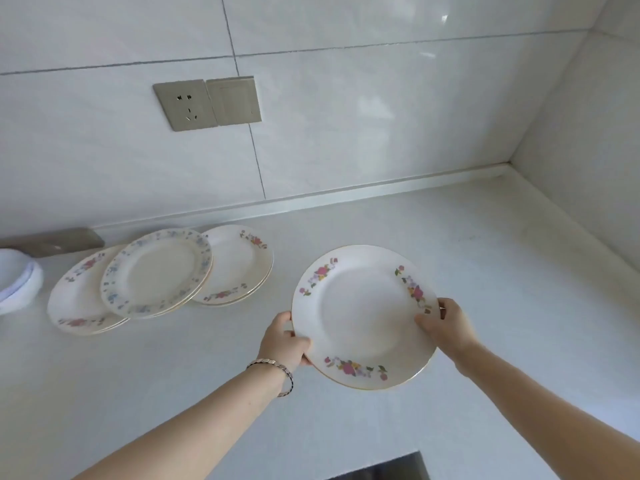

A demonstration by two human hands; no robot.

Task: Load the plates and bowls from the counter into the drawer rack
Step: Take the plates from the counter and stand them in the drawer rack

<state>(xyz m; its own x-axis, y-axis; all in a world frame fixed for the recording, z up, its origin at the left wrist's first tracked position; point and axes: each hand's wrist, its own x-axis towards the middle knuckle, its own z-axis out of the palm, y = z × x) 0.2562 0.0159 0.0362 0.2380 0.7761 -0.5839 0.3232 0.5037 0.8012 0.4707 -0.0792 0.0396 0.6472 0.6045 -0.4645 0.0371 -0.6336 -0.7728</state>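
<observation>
A white plate with pink flowers and a gold rim (360, 317) is held above the counter (485, 254) by both hands. My left hand (285, 342) grips its left edge, thumb on top. My right hand (445, 323) grips its right edge, thumb on the rim. To the left, several more plates lie overlapping on the counter: a blue-flowered plate (157, 271) on top, a pink-flowered plate (76, 299) under its left side and another pink-flowered plate (239, 265) behind on the right. White bowls (17, 282) show at the far left edge. The drawer rack is out of view.
A tiled wall with a socket and a switch (207, 103) rises behind the counter. A grey object (55, 242) lies against the wall at the left. The counter meets a side wall at the right. A dark opening (388, 469) shows at the bottom edge.
</observation>
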